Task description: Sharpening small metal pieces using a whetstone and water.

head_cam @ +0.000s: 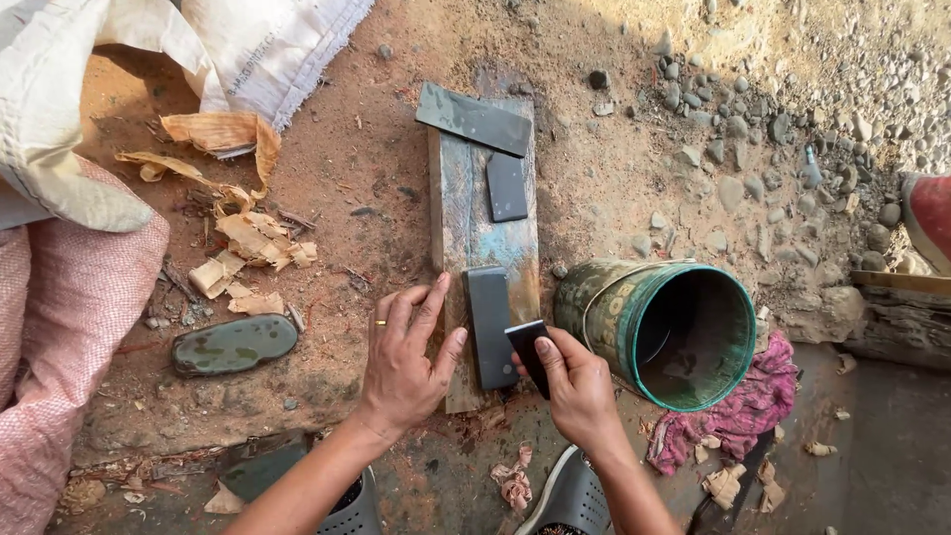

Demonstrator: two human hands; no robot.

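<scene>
We see the left hand [401, 362] with its fingers spread, resting flat on the near end of a worn wooden plank [466, 233] and touching the left edge of a dark grey sharpening stone [489, 327] that lies on this plank. The right hand [578, 391] is closed in a pinch around a small black flat blade [528, 352], and the blade touches the right edge of the stone. The left hand wears one ring.

On the plank we count three flat dark pieces: the long stone near the hands, a smaller rectangular one [507, 186] in the middle, and a long grey slab [474, 119] placed diagonally at the far end. One oval greenish stone [234, 344] lies on the ground to the left. One green metal bucket [659, 322] lies on its side just right of the plank, with a pink cloth [748, 411] beside it. Dry wood shavings [243, 238] are scattered on the reddish, dusty soil, and many small pebbles [733, 129] lie at the upper right.
</scene>
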